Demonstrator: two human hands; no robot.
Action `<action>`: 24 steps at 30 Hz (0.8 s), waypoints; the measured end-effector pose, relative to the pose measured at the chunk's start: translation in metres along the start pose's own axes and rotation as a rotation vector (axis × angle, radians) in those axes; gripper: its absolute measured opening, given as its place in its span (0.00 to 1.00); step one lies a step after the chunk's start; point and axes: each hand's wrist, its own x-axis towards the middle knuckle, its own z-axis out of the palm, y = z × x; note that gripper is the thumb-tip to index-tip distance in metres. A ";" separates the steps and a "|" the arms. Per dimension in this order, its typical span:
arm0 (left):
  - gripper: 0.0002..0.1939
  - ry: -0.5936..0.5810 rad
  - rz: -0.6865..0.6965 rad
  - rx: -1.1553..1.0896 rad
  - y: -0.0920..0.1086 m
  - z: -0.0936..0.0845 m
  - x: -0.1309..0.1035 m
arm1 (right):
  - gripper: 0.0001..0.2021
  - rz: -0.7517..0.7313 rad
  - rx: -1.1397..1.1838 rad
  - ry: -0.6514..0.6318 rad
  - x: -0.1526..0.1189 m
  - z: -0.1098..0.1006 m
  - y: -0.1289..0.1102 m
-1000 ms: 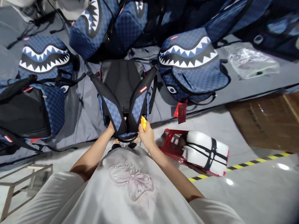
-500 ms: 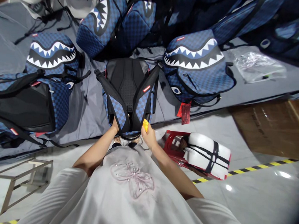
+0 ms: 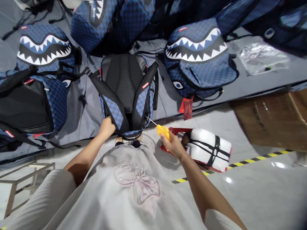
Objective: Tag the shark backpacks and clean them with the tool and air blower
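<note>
A blue-and-black checked backpack (image 3: 126, 84) lies on the grey cloth in front of me, its black padded back and shoulder straps facing up. My left hand (image 3: 107, 127) is closed on its lower left edge, the fingertips partly hidden by the bag. My right hand (image 3: 173, 143), to the right of the bag, is closed around yellow-handled scissors (image 3: 163, 131). Their thin metal blades look closed and point up-left, the tip at the bag's lower right side.
Similar shark-mouth backpacks lie left (image 3: 45, 45) and right (image 3: 195, 57), with red tags (image 3: 187, 108) on the right one. Clear plastic (image 3: 263, 56) lies farther right. On the floor stand a red stool with a strapped white cushion (image 3: 209, 147) and a cardboard box (image 3: 264, 122).
My right hand has moved right, away from the bag's bottom, and the scissors' metal part now shows. My left hand has come out from under the strap to the bag's left edge.
</note>
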 end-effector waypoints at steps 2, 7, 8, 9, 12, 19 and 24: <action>0.19 0.149 0.148 0.091 0.000 -0.018 -0.021 | 0.23 0.051 0.097 -0.017 -0.025 -0.002 0.014; 0.37 -0.127 0.724 0.610 0.025 0.016 -0.047 | 0.26 0.077 0.108 -0.126 -0.073 0.023 0.040; 0.43 -0.238 0.719 0.726 0.029 0.029 -0.044 | 0.25 0.071 0.024 -0.124 -0.077 0.031 0.039; 0.50 -0.307 0.691 0.825 0.031 0.041 -0.040 | 0.23 0.062 -0.075 -0.110 -0.078 0.040 0.036; 0.58 -0.357 0.630 0.962 0.031 0.060 -0.023 | 0.19 0.048 -0.335 -0.068 -0.074 0.059 0.021; 0.62 -0.353 0.688 1.077 0.023 0.068 -0.026 | 0.14 0.051 -0.352 -0.017 -0.074 0.062 0.014; 0.49 -0.355 0.696 1.117 0.011 0.086 -0.028 | 0.15 0.060 -0.009 0.090 -0.096 0.053 0.043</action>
